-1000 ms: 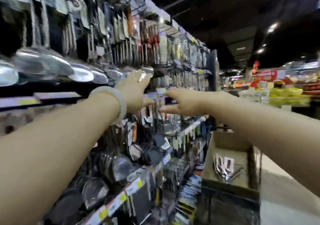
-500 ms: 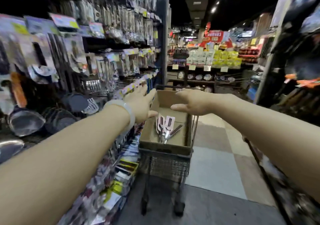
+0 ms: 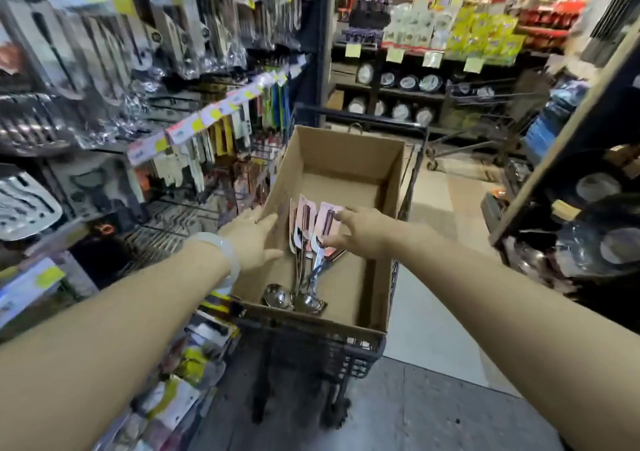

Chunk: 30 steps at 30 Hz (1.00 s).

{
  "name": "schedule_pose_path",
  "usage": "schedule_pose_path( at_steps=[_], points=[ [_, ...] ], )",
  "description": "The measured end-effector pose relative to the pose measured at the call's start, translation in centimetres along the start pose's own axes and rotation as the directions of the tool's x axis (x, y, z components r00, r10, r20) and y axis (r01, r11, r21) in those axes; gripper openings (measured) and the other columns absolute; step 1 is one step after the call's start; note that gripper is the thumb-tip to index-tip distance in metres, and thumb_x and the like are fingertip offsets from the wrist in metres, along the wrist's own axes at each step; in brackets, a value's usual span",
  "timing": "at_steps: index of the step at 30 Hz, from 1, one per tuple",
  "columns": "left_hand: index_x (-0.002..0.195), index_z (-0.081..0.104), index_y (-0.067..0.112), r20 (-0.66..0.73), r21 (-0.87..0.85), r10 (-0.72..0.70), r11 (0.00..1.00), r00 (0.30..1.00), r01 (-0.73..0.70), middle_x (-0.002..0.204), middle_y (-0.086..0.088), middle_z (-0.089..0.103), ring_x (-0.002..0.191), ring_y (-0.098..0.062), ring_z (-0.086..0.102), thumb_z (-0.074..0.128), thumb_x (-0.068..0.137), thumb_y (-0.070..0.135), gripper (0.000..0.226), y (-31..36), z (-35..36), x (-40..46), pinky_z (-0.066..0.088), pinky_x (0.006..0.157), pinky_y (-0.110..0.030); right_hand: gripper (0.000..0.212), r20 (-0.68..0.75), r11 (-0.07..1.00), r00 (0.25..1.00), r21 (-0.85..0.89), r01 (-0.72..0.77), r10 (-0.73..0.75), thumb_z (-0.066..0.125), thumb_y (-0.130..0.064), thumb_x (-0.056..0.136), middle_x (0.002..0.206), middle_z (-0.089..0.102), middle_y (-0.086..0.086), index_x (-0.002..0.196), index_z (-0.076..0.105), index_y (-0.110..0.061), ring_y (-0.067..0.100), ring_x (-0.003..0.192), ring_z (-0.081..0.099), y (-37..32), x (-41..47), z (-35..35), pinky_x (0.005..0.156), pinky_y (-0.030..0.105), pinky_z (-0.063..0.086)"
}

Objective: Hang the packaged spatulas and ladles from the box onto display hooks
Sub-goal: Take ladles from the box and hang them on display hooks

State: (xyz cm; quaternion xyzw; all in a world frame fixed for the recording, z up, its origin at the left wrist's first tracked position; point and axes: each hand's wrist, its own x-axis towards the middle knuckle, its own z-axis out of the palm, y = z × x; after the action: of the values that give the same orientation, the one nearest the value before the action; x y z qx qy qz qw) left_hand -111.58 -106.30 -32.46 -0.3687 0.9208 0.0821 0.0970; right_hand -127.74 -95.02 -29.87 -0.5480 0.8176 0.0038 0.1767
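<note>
An open cardboard box (image 3: 349,152) sits on a black wire cart. Inside it lie a few packaged steel ladles (image 3: 304,270) with pink header cards (image 3: 323,222), bowls toward me. My right hand (image 3: 360,232) reaches into the box, its fingers spread just over the pink cards; I cannot tell if it touches them. My left hand (image 3: 252,235), a pale bangle on its wrist, is stretched out with straight fingers against the box's left wall. Neither hand holds a package.
To the left runs a display wall (image 3: 145,69) of hooks crowded with packaged utensils and price tags (image 3: 194,128). The black cart (image 3: 332,353) stands in the aisle on a tiled floor (image 3: 436,346). Shelves of pans stand at right and behind.
My view swung from the hook wall down to the cart. Both hands moved from the hooks to the box, the right one now over the ladle cards.
</note>
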Motion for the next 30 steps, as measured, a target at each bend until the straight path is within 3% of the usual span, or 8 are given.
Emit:
schedule_pose_path(
  at_steps=[7,12,14,16,19,21,26,30],
  points=[
    [0.150,0.010,0.018,0.197,-0.146,-0.058,0.985,0.979,0.088,0.158,-0.011,0.007,0.146,-0.026,0.008,0.047,0.091,0.044,0.074,-1.3,8.5,12.6,0.014,0.119,-0.035,0.043,0.194,0.982,0.980,0.173,-0.075,0.041,0.055,-0.034,0.089,0.126,0.054,0.016,0.120,0.051,-0.004,0.032,0.115,0.051,5.3,16.3,9.4,0.091,0.032,0.042],
    [0.148,0.017,0.014,0.331,-0.281,-0.087,0.942,0.939,0.186,0.155,-0.009,0.022,0.142,-0.022,0.023,0.048,0.093,0.036,0.066,-1.4,13.5,19.3,0.020,0.114,-0.026,0.032,0.316,0.893,0.942,0.384,-0.234,0.111,0.057,-0.021,0.087,0.117,0.060,0.017,0.112,0.055,-0.001,0.031,0.110,0.056,6.3,24.7,16.8,0.090,0.032,0.044],
    [0.146,0.021,0.011,0.378,-0.348,-0.089,0.909,0.921,0.230,0.152,-0.008,0.029,0.139,-0.019,0.029,0.048,0.094,0.030,0.062,-1.4,15.2,21.0,0.022,0.108,-0.021,0.006,0.355,0.853,0.928,0.445,-0.273,0.112,0.054,-0.015,0.090,0.095,0.061,0.008,0.094,0.055,-0.010,0.022,0.097,0.056,6.3,27.1,18.8,0.085,0.022,0.041],
    [0.143,0.029,0.011,0.405,-0.395,-0.076,0.884,0.911,0.249,0.147,-0.007,0.038,0.134,-0.018,0.037,0.048,0.094,0.022,0.053,-1.5,16.3,22.3,0.025,0.102,-0.018,0.011,0.343,0.747,0.928,0.578,-0.329,0.143,0.053,-0.008,0.090,0.082,0.054,-0.004,0.088,0.050,-0.019,0.012,0.083,0.052,6.1,29.1,20.8,0.070,0.011,0.039],
    [0.140,0.034,0.011,0.419,-0.427,-0.081,0.862,0.904,0.275,0.144,-0.006,0.042,0.131,-0.018,0.041,0.045,0.095,0.017,0.047,-2.0,17.2,23.9,0.026,0.098,-0.018,0.033,0.355,0.614,0.900,0.661,-0.432,0.251,0.054,-0.008,0.089,0.114,0.062,0.008,0.122,0.049,-0.006,0.023,0.107,0.058,5.6,31.7,23.4,0.085,0.021,0.041],
    [0.138,0.037,0.007,0.442,-0.439,-0.094,0.845,0.892,0.306,0.143,-0.010,0.044,0.130,-0.021,0.042,0.043,0.096,0.018,0.044,-2.4,17.7,25.0,0.028,0.099,-0.022,0.034,0.347,0.614,0.887,0.640,-0.462,0.305,0.053,-0.009,0.088,0.121,0.063,0.011,0.123,0.053,-0.007,0.026,0.113,0.058,5.5,32.9,24.8,0.089,0.024,0.042],
    [0.138,0.036,0.007,0.484,-0.475,-0.080,0.812,0.872,0.338,0.139,-0.013,0.047,0.126,-0.024,0.047,0.045,0.095,0.015,0.045,-2.7,18.6,26.4,0.035,0.099,-0.024,0.006,0.354,0.494,0.858,0.708,-0.506,0.372,0.060,-0.003,0.083,0.090,0.069,0.016,0.085,0.066,-0.005,0.019,0.085,0.059,5.8,33.8,25.5,0.081,0.031,0.049],
    [0.137,0.040,0.013,0.436,-0.596,-0.061,0.728,0.898,0.339,0.133,-0.008,0.053,0.124,-0.023,0.050,0.046,0.094,0.011,0.044,-2.5,17.9,27.3,0.037,0.101,-0.025,0.042,0.262,0.428,0.902,0.811,-0.398,0.343,0.069,-0.001,0.070,0.056,0.043,0.004,0.049,0.038,-0.020,0.017,0.064,0.045,6.9,32.9,24.6,0.059,0.028,0.040]
  ],
)
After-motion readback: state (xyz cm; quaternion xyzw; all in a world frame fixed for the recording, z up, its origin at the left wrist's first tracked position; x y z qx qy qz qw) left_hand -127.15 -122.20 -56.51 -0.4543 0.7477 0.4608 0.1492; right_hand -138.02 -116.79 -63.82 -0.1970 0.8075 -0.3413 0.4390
